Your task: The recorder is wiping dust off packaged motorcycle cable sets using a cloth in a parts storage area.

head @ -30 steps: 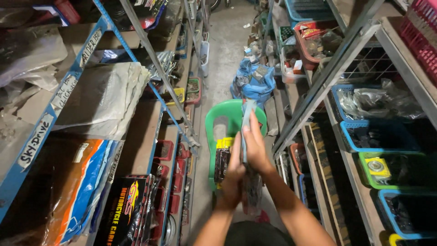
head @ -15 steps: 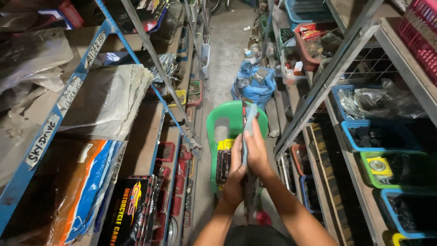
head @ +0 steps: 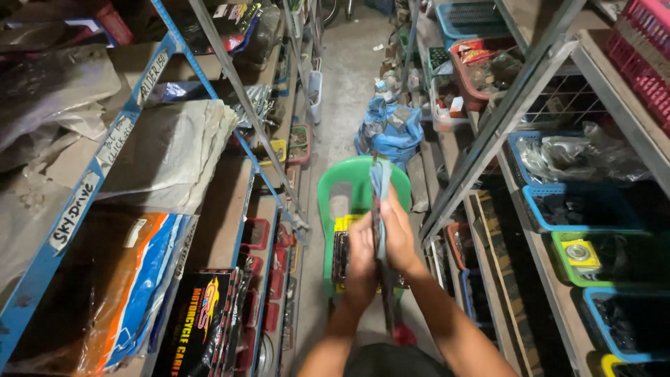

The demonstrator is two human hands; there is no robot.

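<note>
My left hand (head: 361, 260) and my right hand (head: 399, 234) press together around a thin flat packet (head: 380, 192) held on edge, its grey-blue top sticking up above my fingers and its dark lower end hanging down to a red tip (head: 403, 335). Right below my hands stands a green plastic chair (head: 335, 188) in the narrow aisle, with a yellow and black packet (head: 342, 244) lying on its seat.
Blue metal shelving (head: 105, 157) on the left holds plastic-wrapped parts and boxed cables. Grey shelving (head: 502, 119) on the right carries blue, green and red baskets. A blue bag (head: 391, 132) sits on the concrete floor beyond the chair.
My hands and the packet stay in nearly the same place; the view has shifted only slightly.
</note>
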